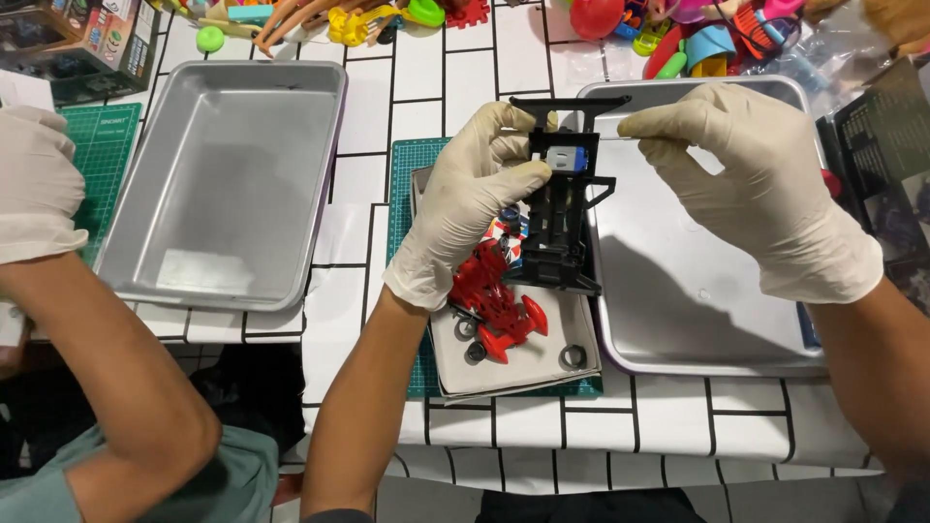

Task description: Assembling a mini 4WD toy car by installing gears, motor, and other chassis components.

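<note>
1. Two metal trays take up most of the white tiled table (446,92). The left tray (228,174) shows in full. The right tray (697,291) is half covered by the gloved hands and the part they hold, so only its near half is really visible.
2. Far edge has a pile of colourful plastic toys (678,34), cut off by the top of the frame, so I can't tell what most of them are.
3. Another person's gloved hand (34,184) and bare arm come in on the left over a green mat (107,145). Only part of it shows and I can't make out what it holds, if anything.
4. Between the trays sits a shallow open box (528,373) on a green cutting mat (402,194). The far end of the box is hidden behind the left hand.
5. Left hand (475,199) is clamped around the left side of a black toy car chassis (562,208), holding it up above the box, thumb on top.
6. Right hand (756,184) pinches at the chassis's far right corner with thumb and forefinger. The exact contact spot is tiny and hard to read.
7. Red car body shell (499,300) lies in the box, partly under the chassis.
8. Small blue and grey motor (564,160) sits in the chassis.
9. Little black wheels (573,356) lie loose in the box.
</note>
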